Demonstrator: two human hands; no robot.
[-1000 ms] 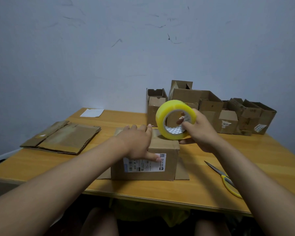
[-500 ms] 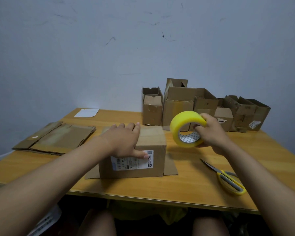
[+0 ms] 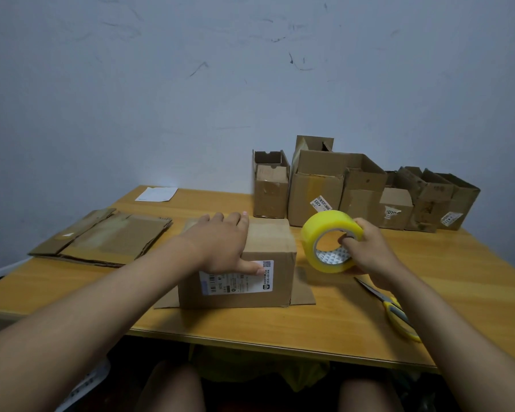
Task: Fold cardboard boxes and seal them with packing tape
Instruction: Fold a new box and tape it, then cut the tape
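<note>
- Wooden table (image 3: 324, 316) carried a plain brown cardboard box (image 3: 268, 251) with a white label, centre.
- My left hand (image 3: 220, 242) lay flat on top, fingers spread.
- My right hand (image 3: 369, 251) gripped the yellow tape roll (image 3: 329, 240) at the box's 3 o'clock.

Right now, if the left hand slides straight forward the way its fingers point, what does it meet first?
Probably the small open box in the row at the back; the left hand lies flat on the closed box, fingers toward it. Depth is unclear.
</note>
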